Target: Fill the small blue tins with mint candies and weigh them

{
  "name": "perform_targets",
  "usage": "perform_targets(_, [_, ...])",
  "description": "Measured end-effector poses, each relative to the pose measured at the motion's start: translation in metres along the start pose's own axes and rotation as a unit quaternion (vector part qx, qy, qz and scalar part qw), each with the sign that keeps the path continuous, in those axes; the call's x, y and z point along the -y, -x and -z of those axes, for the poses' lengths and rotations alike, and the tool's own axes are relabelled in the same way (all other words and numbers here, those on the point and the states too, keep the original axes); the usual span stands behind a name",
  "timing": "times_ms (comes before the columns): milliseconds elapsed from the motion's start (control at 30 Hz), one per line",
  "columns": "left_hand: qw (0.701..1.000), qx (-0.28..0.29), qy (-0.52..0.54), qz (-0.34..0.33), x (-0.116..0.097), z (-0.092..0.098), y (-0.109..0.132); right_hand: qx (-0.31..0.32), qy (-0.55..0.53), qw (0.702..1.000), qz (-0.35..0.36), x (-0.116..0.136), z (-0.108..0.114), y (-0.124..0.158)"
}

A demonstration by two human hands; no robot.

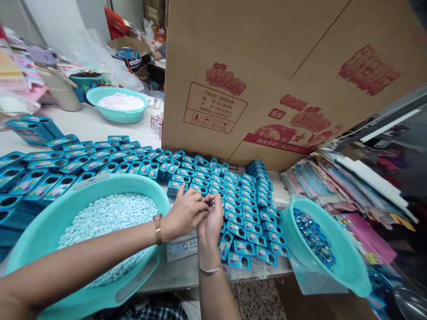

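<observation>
My left hand (187,212), with a gold watch band on its wrist, reaches across from the left. Its fingers bend inward and touch the fingers of my right hand (211,220), which is palm up and wears a silver bangle. Something small and bluish shows between the fingertips, too hidden to make out. Both hands are over a digital scale (182,250), just in front of rows of blue tins with round dark openings (233,206). At the left, a large teal basin (110,182) holds many pale blue candies (110,218).
A tall cardboard box (260,80) stands behind the tins. To the right, a teal basin (353,262) holds shiny blue pieces, near stacked printed sheets (333,178). More blue tins (36,173) fill the left; a bowl of pale candies (116,116) sits farther back.
</observation>
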State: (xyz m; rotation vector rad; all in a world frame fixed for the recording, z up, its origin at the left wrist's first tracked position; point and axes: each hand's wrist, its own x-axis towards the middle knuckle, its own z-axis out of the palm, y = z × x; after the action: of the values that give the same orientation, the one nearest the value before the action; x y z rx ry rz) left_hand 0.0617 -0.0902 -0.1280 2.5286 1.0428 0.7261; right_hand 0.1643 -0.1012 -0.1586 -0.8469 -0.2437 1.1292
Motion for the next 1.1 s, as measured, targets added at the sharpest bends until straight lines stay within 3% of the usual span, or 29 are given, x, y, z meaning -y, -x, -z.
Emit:
perform_targets(367, [1.000,0.010,-0.026,-0.014,-0.002,-0.007,-0.002,-0.029,-0.019,0.999,-0.013,0.003,0.002,-0.003])
perform_targets(533, [0.998,0.030,-0.046,0.011,0.010,-0.009,0.007,-0.049,-0.101,0.992,-0.053,0.017,0.009,-0.009])
perform_targets(700, [0.998,0.040,-0.026,0.032,0.023,-0.006,0.005,-0.058,-0.104,0.992,-0.052,0.028,0.014,-0.011])
perform_targets(833, [0.997,0.004,0.022,0.069,0.021,0.009,-0.007,-0.039,-0.108,0.991,-0.072,0.027,0.014,-0.008])
perform_targets(967, [0.999,-0.012,0.008,0.033,0.009,0.017,-0.013,0.005,-0.130,0.984,-0.123,0.022,0.010,-0.001])
perform_targets(1100, [0.998,-0.014,-0.055,0.001,-0.001,0.012,-0.014,0.022,-0.130,0.981,-0.145,0.019,0.006,0.007])
